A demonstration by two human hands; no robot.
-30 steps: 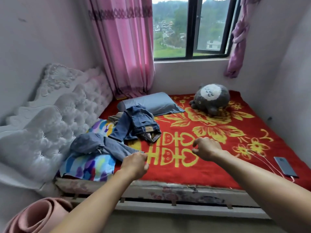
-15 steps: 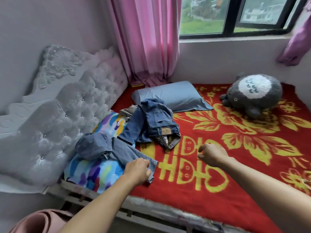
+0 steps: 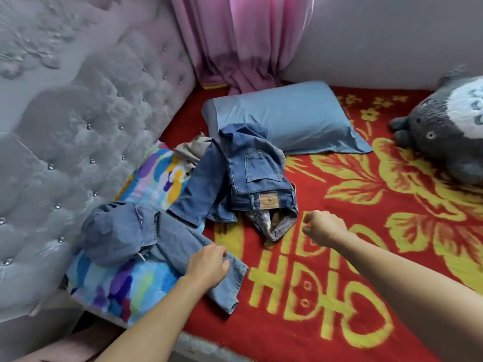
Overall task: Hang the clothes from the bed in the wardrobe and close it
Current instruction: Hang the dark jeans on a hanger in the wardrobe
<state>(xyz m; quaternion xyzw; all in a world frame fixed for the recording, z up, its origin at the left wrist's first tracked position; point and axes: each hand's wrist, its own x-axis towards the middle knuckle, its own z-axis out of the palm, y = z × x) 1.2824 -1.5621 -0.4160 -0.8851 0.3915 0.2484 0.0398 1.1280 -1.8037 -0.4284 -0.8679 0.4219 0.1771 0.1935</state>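
Leaning in, you lowered your left hand (image 3: 207,265) onto the pale blue denim trousers (image 3: 167,239) on the red floral blanket (image 3: 339,296), grip unclear, right hand (image 3: 324,227) loosely curled and empty beside the darker denim jeans (image 3: 251,173); nothing lifted yet.

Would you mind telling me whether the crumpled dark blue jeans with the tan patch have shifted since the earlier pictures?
No. The dark blue jeans still overlap the front edge of the pale blue pillow; only the camera came closer.
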